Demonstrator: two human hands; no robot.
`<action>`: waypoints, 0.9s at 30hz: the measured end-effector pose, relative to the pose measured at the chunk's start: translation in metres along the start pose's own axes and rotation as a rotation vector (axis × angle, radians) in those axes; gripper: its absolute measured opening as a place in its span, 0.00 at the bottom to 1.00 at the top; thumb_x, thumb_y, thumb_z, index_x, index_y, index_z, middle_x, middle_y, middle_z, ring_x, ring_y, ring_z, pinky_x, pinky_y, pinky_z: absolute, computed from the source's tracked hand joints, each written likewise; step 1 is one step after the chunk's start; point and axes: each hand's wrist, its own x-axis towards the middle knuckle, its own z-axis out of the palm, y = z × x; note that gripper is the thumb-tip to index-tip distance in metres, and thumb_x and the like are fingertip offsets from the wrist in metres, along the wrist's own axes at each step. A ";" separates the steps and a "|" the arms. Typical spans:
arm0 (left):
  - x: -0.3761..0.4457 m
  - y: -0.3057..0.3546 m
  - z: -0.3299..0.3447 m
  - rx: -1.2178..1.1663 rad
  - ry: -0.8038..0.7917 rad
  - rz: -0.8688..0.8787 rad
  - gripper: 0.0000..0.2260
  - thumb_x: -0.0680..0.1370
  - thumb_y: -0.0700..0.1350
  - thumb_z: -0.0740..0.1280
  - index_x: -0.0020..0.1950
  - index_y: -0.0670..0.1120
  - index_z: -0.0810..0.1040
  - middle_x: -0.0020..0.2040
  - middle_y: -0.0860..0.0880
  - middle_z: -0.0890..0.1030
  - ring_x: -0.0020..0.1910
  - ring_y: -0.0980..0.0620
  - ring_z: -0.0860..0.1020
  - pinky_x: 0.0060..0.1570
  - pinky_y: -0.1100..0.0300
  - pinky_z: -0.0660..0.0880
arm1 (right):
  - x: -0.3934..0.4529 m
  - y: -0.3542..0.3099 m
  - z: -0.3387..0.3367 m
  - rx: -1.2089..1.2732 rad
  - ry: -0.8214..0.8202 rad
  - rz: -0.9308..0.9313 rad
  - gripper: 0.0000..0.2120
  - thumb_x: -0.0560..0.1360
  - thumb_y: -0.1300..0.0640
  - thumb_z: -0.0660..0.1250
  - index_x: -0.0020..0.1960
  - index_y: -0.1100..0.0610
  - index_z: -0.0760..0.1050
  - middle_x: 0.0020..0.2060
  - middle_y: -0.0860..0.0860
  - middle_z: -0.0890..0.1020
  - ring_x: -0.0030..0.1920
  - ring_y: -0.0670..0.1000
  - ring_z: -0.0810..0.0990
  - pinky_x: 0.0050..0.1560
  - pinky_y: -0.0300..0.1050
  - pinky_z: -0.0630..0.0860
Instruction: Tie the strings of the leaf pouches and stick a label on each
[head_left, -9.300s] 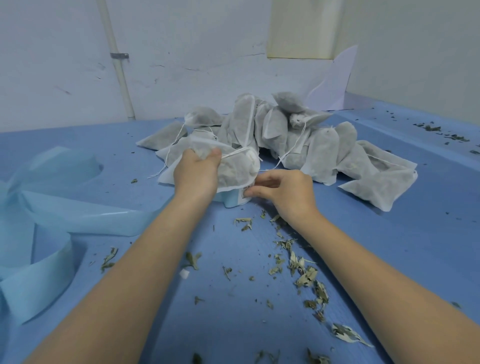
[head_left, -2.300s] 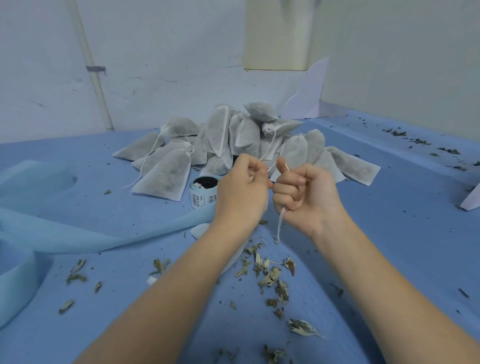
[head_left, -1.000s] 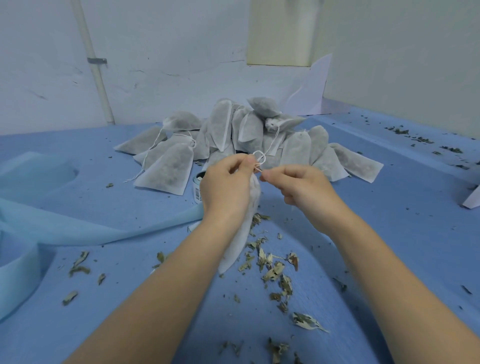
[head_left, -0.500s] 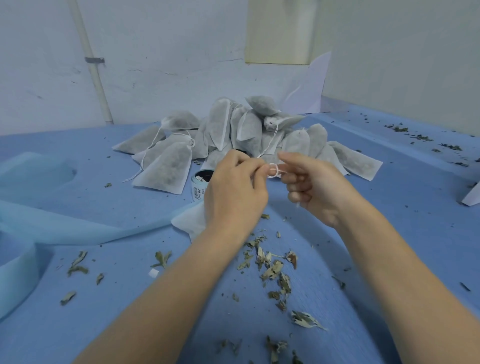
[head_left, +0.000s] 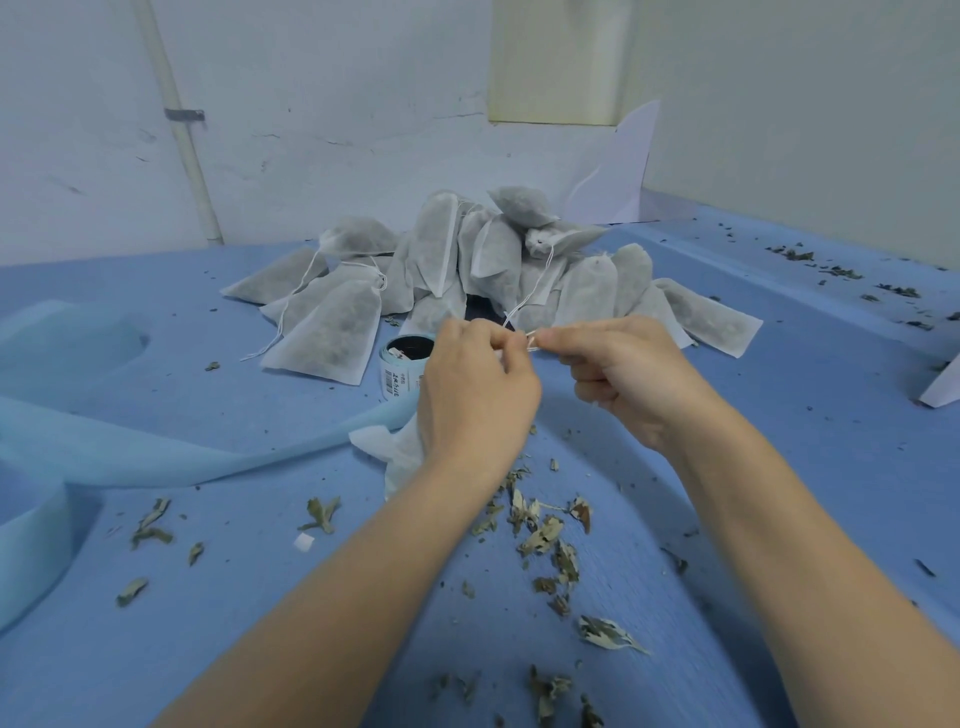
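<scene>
Blue work surface (head_left: 779, 426), leaf-strewn: you are knotting the drawstring (head_left: 531, 340), pinching it between left hand (head_left: 475, 395) and right hand (head_left: 618, 371); the pouch (head_left: 395, 452) is hanging under your left hand. Next you are likely cinching tight, then reaching for the label roll (head_left: 402, 371).

Single head-worn wide-angle view, facing forward and down, close over blue table (head_left: 779, 467), walls behind

The left hand (head_left: 475, 387) and right hand (head_left: 621, 371) pinch a string (head_left: 531, 340) between them. A pouch (head_left: 397, 454) hangs below-left of the pinch. The label roll (head_left: 402, 366) stands just left; the pouch pile (head_left: 493, 270) lies behind; loose leaves (head_left: 540, 535) lie scattered nearer, below the hands.
</scene>
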 end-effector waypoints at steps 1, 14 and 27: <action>0.000 0.000 0.000 -0.009 -0.004 -0.001 0.07 0.79 0.47 0.62 0.40 0.51 0.72 0.49 0.52 0.73 0.42 0.57 0.67 0.37 0.67 0.56 | 0.000 0.000 0.000 0.018 -0.018 0.008 0.05 0.72 0.61 0.72 0.44 0.63 0.83 0.22 0.43 0.64 0.24 0.44 0.58 0.24 0.35 0.57; -0.005 0.005 -0.003 -0.163 0.095 0.182 0.08 0.76 0.37 0.64 0.49 0.49 0.79 0.46 0.55 0.79 0.47 0.54 0.77 0.45 0.67 0.69 | 0.003 0.000 0.008 0.606 -0.249 0.310 0.05 0.65 0.61 0.67 0.41 0.60 0.74 0.26 0.46 0.62 0.22 0.42 0.56 0.21 0.31 0.53; -0.004 0.003 -0.008 0.143 0.246 0.391 0.04 0.74 0.41 0.70 0.42 0.41 0.82 0.42 0.47 0.81 0.47 0.45 0.77 0.41 0.64 0.67 | 0.003 0.001 0.005 0.428 -0.110 0.225 0.05 0.75 0.63 0.66 0.40 0.60 0.74 0.23 0.46 0.63 0.22 0.42 0.56 0.20 0.33 0.54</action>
